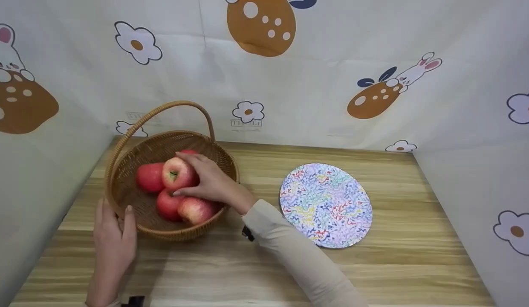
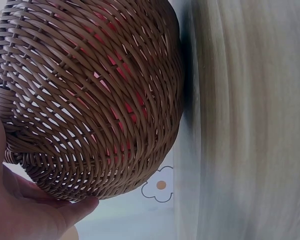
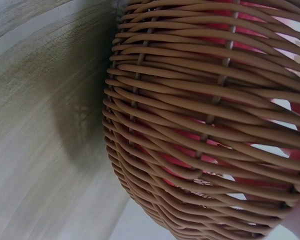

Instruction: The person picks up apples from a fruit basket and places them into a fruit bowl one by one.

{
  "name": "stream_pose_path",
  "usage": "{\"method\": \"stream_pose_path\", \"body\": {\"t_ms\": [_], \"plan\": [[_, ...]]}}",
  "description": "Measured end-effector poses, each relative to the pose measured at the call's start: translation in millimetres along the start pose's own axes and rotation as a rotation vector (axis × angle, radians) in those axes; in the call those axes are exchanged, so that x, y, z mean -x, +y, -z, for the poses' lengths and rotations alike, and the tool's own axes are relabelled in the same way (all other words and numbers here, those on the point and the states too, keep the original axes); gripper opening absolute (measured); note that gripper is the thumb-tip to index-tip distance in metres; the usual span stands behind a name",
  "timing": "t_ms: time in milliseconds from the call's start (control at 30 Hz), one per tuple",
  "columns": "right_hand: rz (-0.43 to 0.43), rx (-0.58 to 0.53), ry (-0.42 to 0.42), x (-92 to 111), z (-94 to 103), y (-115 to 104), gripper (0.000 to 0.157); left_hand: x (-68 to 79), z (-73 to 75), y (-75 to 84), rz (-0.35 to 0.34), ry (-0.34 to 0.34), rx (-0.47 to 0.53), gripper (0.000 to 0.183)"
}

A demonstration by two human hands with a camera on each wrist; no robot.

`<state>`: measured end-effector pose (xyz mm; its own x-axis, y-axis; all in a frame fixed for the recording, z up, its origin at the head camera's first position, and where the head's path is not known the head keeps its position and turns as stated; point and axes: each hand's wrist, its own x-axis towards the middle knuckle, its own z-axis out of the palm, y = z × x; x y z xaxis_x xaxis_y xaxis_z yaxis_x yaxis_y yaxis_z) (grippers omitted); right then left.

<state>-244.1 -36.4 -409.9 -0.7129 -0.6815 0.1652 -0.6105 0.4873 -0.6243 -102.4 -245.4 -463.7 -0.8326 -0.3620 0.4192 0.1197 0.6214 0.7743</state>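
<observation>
While the top apple (image 1: 174, 174) is sitting inside the basket (image 1: 174, 233), the right hand (image 1: 211, 181) is pinching it, thumb on the near side, fingers on the far side. Can't tell if it's resting on the other apples (image 1: 150, 178). That hold's my main worry: the skin's looking smooth, so a shallow pinch could slip, and a drop would probably bruise something or send the pile rolling. The handle (image 1: 187, 103) is arching over the left and back, so a careless lift that way might clip it. The left hand (image 1: 115, 241) is gripping the rim by the handle's near end, which helps, but pulling too hard could tip everything. Further out, the disc (image 1: 326, 204) is lying on the table (image 1: 396, 256) beside the right sleeve (image 1: 298, 251); a low elbow could nudge it.
</observation>
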Motion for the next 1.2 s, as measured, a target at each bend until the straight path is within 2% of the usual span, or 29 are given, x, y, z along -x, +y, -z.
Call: {"method": "stream_pose_path", "body": {"t_ms": [300,500,867,1200], "plan": [[0.006,-0.02,-0.007,-6.1,-3.5,0.9,0.094,0.4,-0.8,-1.4,0.025,-0.014,-0.017,0.056],[0.033,-0.005,-0.009,-9.9,-4.7,1.2,0.088,0.8,-0.8,-1.7,0.03,-0.015,-0.018,0.056],[0.06,0.009,0.039,-12.0,-6.0,0.9,0.081,-0.4,0.2,-0.3,0.056,-0.037,-0.03,0.058],[0.064,0.003,0.078,-9.3,-6.9,0.2,0.079,1.2,1.0,-0.6,0.031,-0.02,-0.005,0.059]]}}
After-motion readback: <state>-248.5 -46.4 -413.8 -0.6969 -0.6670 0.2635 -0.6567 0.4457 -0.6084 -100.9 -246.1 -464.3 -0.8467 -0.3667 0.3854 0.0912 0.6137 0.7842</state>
